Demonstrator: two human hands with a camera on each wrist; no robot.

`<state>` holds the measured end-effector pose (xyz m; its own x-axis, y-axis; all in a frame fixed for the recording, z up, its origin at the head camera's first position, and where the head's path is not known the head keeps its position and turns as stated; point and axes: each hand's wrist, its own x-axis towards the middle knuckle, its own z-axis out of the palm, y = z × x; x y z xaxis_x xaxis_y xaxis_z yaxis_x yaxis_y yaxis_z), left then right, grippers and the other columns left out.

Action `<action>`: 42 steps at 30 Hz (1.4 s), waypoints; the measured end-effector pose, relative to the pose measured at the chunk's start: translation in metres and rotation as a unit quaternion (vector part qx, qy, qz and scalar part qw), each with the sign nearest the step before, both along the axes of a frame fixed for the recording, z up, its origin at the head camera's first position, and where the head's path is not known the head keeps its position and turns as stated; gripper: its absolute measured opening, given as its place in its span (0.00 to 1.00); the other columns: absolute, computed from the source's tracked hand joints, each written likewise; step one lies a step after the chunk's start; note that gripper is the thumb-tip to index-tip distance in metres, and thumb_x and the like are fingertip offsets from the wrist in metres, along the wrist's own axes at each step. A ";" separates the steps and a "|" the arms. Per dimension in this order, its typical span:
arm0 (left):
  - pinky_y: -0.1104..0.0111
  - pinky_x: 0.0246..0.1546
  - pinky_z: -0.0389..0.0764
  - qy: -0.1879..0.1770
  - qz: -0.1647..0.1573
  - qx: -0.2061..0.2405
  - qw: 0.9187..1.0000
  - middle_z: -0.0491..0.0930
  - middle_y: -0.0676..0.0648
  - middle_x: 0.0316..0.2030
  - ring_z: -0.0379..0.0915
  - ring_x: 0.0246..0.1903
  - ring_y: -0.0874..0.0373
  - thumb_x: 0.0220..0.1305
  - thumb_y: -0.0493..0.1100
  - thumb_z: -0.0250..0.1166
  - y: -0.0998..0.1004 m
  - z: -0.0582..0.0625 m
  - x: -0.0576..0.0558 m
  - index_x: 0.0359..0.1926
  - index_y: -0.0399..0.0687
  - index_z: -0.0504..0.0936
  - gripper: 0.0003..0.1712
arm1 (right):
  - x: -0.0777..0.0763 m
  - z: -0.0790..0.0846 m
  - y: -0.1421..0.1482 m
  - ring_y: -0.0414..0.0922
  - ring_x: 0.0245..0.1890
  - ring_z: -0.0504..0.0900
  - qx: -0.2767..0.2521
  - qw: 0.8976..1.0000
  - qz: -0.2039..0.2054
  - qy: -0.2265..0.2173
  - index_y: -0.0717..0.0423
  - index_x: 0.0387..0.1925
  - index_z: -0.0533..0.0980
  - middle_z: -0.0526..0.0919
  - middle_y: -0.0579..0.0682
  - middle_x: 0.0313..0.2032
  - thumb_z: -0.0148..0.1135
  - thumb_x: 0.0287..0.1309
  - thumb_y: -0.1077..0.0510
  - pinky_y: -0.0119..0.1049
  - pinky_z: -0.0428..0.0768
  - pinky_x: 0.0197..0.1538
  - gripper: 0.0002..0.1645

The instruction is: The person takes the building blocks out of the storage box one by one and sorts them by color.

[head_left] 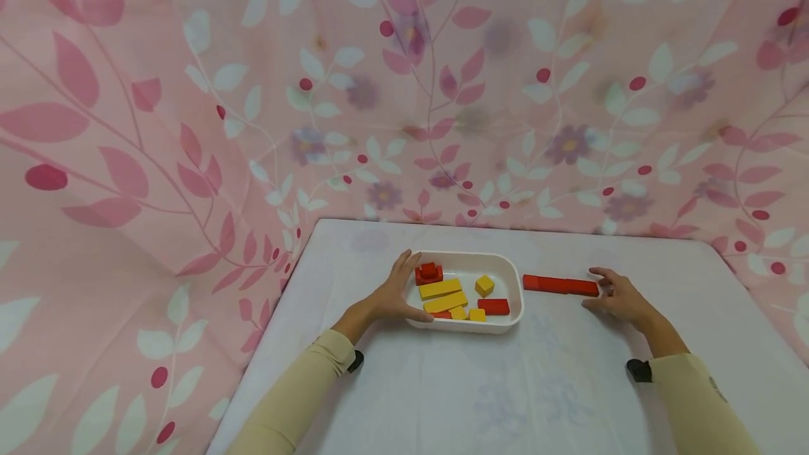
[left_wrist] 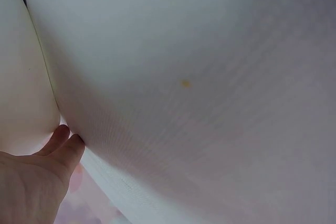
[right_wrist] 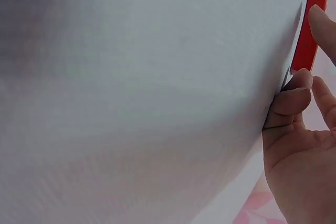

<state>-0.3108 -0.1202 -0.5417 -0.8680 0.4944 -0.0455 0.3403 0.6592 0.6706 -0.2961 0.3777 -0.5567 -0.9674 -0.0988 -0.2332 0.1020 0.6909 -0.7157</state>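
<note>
My left hand [head_left: 395, 293] holds the left end of a white tray [head_left: 515, 304], with the thumb along the near rim and the fingers at the far left corner. Inside lie yellow bars [head_left: 441, 289], small yellow cubes [head_left: 484, 286], a red block [head_left: 494, 307] and a red notched piece [head_left: 428, 273]. To the tray's right, red blocks lie end to end in a straight row [head_left: 559, 285]. Around the row's right end, my right hand [head_left: 622, 298] has its thumb and index finger spread. Its other fingers bend beside that end in the right wrist view.
A white cloth [head_left: 442, 385] with faint prints covers the table. Pink floral fabric [head_left: 442, 90] hangs behind it and along the left side. Dark wrist devices [head_left: 640, 371] sit at both sleeve cuffs.
</note>
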 end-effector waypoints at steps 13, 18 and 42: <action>0.40 0.59 0.62 -0.014 0.003 0.002 1.000 0.26 0.54 0.72 0.34 0.71 0.48 0.27 0.73 0.71 0.001 0.000 -0.001 0.70 0.72 0.35 0.72 | 0.014 0.014 0.011 0.68 0.56 0.58 -0.017 0.999 -0.032 -0.002 0.55 0.70 0.45 0.50 0.72 0.63 0.64 0.51 0.41 0.56 0.77 0.47 0.55; 0.41 0.59 0.62 -0.004 0.002 0.005 1.000 0.26 0.54 0.72 0.34 0.71 0.49 0.28 0.74 0.70 0.000 -0.001 0.000 0.71 0.71 0.36 0.72 | 0.018 0.027 0.012 0.68 0.54 0.62 -0.030 0.998 -0.042 0.038 0.55 0.71 0.43 0.50 0.73 0.63 0.63 0.53 0.41 0.53 0.79 0.45 0.55; 0.41 0.60 0.61 -0.003 0.003 0.005 1.000 0.28 0.49 0.72 0.35 0.71 0.48 0.28 0.73 0.71 -0.001 0.000 0.001 0.69 0.78 0.34 0.71 | 0.019 0.062 -0.050 0.49 0.42 0.70 -0.020 0.988 -0.032 0.153 0.47 0.69 0.52 0.60 0.65 0.60 0.63 0.52 0.42 0.35 0.80 0.31 0.47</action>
